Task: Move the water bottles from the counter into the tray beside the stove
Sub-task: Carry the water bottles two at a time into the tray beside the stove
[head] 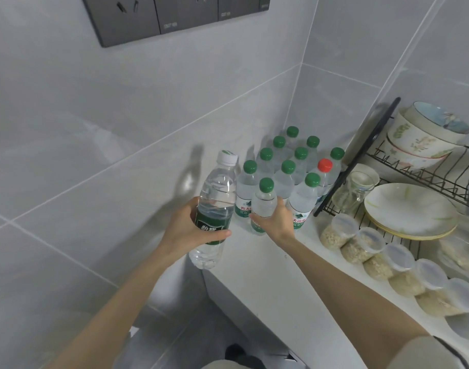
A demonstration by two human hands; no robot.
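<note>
left hand (193, 230) grips a white-cap bottle (217, 193) held off the counter's (268, 278) left edge; right hand (277, 222) wraps the front green-cap bottle (265, 202) of the pack (294, 169) in the back corner. lift it straight up — the pack crowds it — so none topple.

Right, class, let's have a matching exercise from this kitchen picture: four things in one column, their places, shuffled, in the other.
1 white-capped bottle
2 front green-capped bottle
3 red-capped bottle
4 stacked bowls

A in the wire rack
B gripped by the left hand
C standing on the counter beside the rack
D gripped by the right hand

Pairs: 1-B, 2-D, 3-C, 4-A
</note>
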